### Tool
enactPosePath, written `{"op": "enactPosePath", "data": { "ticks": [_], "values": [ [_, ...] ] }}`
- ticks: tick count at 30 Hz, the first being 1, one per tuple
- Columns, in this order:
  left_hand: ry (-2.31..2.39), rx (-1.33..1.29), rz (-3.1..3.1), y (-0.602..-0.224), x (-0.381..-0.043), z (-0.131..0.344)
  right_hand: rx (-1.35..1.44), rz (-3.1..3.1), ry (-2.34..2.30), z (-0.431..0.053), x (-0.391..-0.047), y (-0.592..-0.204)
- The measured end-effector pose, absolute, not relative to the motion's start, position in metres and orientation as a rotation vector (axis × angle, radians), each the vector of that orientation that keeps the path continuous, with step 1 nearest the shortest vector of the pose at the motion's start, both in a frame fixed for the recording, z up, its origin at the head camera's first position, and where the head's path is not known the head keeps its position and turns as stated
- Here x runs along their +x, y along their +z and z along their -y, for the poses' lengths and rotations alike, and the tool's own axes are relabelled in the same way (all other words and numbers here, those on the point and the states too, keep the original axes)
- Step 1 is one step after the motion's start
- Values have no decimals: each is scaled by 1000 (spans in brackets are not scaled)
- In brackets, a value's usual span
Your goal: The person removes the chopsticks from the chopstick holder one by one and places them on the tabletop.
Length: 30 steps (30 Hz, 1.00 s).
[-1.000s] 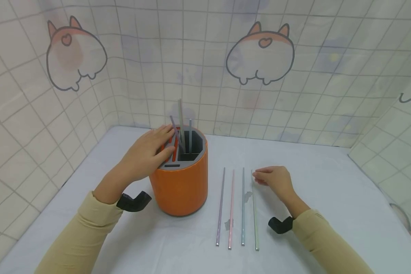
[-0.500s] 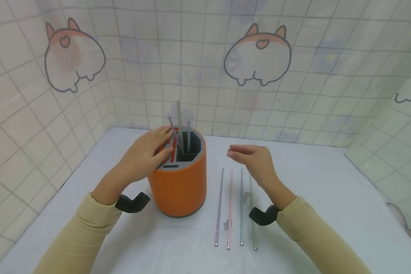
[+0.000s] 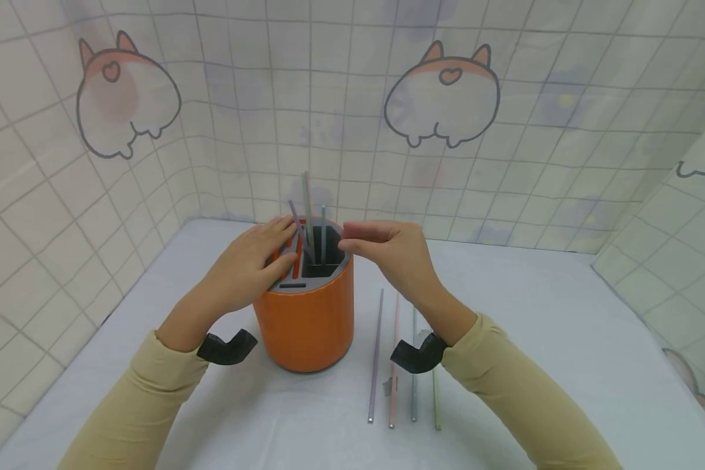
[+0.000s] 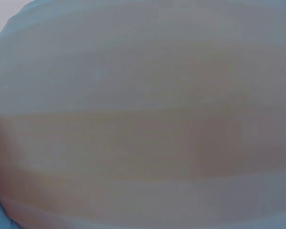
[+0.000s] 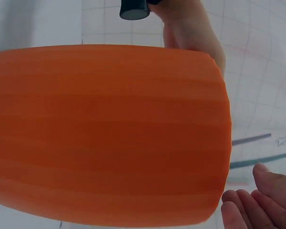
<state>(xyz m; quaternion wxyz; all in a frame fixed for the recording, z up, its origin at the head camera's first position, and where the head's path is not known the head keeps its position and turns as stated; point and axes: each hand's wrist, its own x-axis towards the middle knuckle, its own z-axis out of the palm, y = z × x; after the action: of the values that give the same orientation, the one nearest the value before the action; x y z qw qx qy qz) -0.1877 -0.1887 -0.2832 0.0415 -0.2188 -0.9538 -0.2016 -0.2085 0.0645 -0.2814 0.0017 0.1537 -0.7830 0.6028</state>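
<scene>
An orange round utensil holder (image 3: 305,326) with a grey slotted top stands left of centre in the head view. My left hand (image 3: 249,261) rests on its top, fingers spread over the slots. Upright in its dark compartment lean a purple chopstick (image 3: 298,225), a pale green chopstick (image 3: 307,196) and a blue chopstick (image 3: 324,228). My right hand (image 3: 396,254) is at the holder's right rim, fingers extended. In the right wrist view, thumb and fingers (image 5: 274,181) are apart, with nothing seen between them, close below the blue chopstick. The left wrist view is filled by a blurred, banded surface.
On the white table, right of the holder, lie a purple chopstick (image 3: 376,365), a pink chopstick (image 3: 394,372), a blue chopstick (image 3: 414,391) and a green chopstick (image 3: 437,405), partly under my right forearm. A gridded curtain (image 3: 352,156) hangs behind.
My right hand has left the green chopstick on the table and moved left and away to the holder's rim. My left hand stays on the holder.
</scene>
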Motion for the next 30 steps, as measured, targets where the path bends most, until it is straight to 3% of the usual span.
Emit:
{"op": "enactPosePath", "data": {
  "ticks": [16, 30],
  "values": [
    [-631, -666, 2911, -283, -187, 189, 597, 2463, 1698, -31, -215, -278],
    [-618, -679, 2912, -283, -187, 189, 634, 2227, 1785, -36, -205, -260]
  ]
}}
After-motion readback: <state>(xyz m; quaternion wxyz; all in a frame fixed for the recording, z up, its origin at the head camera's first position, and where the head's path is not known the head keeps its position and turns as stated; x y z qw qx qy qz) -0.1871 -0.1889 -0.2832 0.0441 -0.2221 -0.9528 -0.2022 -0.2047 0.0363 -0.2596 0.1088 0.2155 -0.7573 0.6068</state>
